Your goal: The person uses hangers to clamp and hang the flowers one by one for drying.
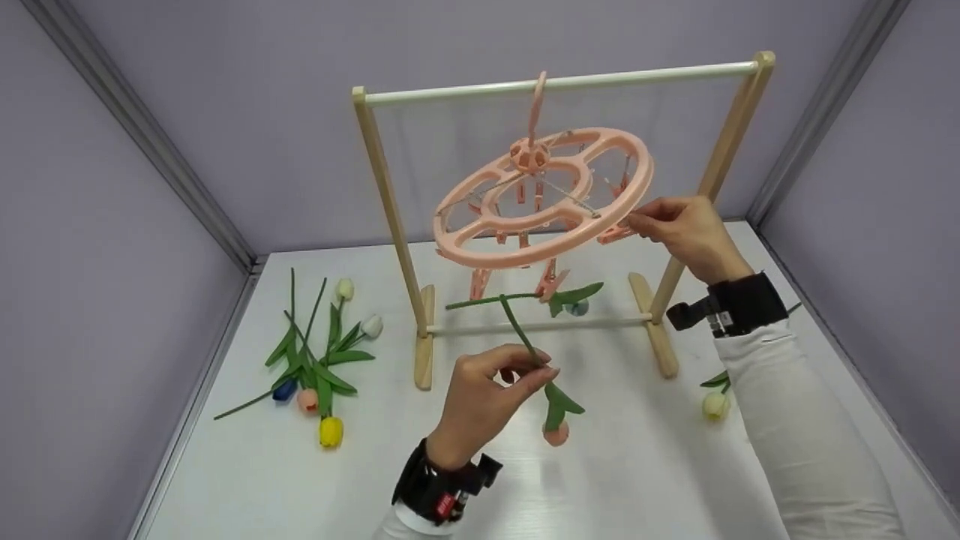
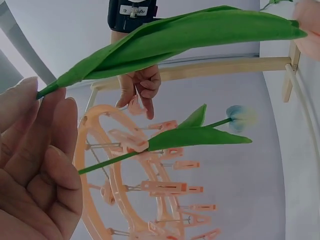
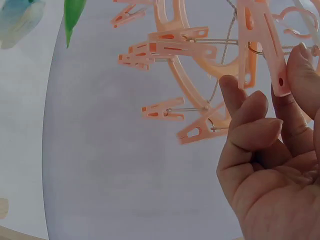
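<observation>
My left hand [image 1: 487, 401] pinches the green stem of an artificial pink tulip [image 1: 556, 433] between thumb and fingertips, its bloom pointing down. In the left wrist view the tulip's long leaf [image 2: 185, 40] stretches away from the fingertips. At the right rim of a round pink clip hanger [image 1: 517, 259], my right hand [image 1: 694, 232] grips a pink clothespin [image 3: 275, 50] between thumb and fingers. The hanger hangs tilted, its right side higher. Another clothespin [image 1: 551, 285] at its front bites the stem of a blue tulip [image 2: 200, 135], which lies roughly level.
A wooden stand [image 1: 382, 172] with a white top bar [image 1: 450, 91] carries the hanger by its hook. Several tulips, among them a yellow one [image 1: 331, 433], lie on the white table [image 1: 247, 465] at left. A cream tulip [image 1: 716, 406] lies at right beside my sleeve.
</observation>
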Demonstrator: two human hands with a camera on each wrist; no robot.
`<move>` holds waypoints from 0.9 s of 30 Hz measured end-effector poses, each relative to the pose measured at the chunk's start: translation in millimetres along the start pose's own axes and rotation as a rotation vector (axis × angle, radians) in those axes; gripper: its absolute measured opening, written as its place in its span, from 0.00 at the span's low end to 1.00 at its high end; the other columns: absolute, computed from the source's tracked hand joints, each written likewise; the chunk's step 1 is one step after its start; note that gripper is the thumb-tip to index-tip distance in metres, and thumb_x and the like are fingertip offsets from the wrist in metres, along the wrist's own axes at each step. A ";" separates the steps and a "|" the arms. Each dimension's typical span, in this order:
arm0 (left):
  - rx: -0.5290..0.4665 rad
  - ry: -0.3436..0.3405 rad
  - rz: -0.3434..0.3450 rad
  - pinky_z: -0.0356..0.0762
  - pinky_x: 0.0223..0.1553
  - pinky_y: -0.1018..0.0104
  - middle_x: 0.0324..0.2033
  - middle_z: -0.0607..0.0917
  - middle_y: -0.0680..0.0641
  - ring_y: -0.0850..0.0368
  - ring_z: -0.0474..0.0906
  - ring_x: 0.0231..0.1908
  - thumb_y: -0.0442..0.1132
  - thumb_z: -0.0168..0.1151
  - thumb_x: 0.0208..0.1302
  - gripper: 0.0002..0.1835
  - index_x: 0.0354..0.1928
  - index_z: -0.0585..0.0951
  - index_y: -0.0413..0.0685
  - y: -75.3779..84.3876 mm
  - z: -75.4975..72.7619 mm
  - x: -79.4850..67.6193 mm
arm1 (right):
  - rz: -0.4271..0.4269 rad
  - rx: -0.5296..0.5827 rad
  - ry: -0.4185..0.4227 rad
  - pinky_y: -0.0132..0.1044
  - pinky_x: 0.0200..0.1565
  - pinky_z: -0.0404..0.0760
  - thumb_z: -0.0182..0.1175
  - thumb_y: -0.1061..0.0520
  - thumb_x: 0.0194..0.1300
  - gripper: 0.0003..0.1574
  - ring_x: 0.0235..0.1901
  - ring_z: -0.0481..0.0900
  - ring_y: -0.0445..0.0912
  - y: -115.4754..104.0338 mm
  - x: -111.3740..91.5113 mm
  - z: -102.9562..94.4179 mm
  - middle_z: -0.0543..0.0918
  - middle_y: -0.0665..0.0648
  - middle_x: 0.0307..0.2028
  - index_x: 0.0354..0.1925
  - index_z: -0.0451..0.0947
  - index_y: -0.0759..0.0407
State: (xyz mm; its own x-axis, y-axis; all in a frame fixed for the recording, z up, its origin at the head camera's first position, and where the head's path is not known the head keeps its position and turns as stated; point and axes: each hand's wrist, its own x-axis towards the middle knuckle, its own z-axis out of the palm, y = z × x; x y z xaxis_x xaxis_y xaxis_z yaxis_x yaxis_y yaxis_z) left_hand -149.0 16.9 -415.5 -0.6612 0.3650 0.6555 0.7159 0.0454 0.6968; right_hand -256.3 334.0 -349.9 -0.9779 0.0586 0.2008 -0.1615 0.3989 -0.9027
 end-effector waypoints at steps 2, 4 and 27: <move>-0.001 0.004 0.003 0.76 0.27 0.69 0.30 0.88 0.57 0.65 0.81 0.27 0.40 0.70 0.63 0.04 0.38 0.87 0.50 -1.7 -0.4 1.0 | -0.014 0.011 -0.011 0.32 0.40 0.78 0.70 0.50 0.62 0.17 0.37 0.80 0.45 1.5 -3.3 2.5 0.87 0.50 0.33 0.41 0.87 0.62; -0.001 0.012 0.008 0.76 0.27 0.69 0.30 0.88 0.57 0.65 0.81 0.27 0.39 0.70 0.63 0.04 0.38 0.87 0.49 -3.0 -1.0 2.3 | -0.051 0.040 -0.029 0.31 0.42 0.79 0.70 0.52 0.62 0.16 0.38 0.82 0.45 2.6 -6.9 5.0 0.87 0.52 0.34 0.40 0.86 0.65; 0.078 0.093 -0.021 0.74 0.26 0.65 0.30 0.86 0.56 0.61 0.78 0.27 0.43 0.66 0.67 0.08 0.37 0.88 0.46 -3.2 -24.6 47.2 | -0.565 -0.388 -0.215 0.33 0.40 0.82 0.77 0.61 0.51 0.21 0.36 0.82 0.42 -24.9 -48.9 38.5 0.82 0.54 0.39 0.45 0.86 0.61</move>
State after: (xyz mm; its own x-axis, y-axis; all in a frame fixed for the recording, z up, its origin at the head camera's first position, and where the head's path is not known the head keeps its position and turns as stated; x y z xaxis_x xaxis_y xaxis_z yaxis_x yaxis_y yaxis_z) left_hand -188.0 11.1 -379.6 -0.6917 0.2753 0.6677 0.7144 0.1255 0.6883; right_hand -209.6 286.0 -351.9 -0.7698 -0.4185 0.4819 -0.6309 0.6139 -0.4745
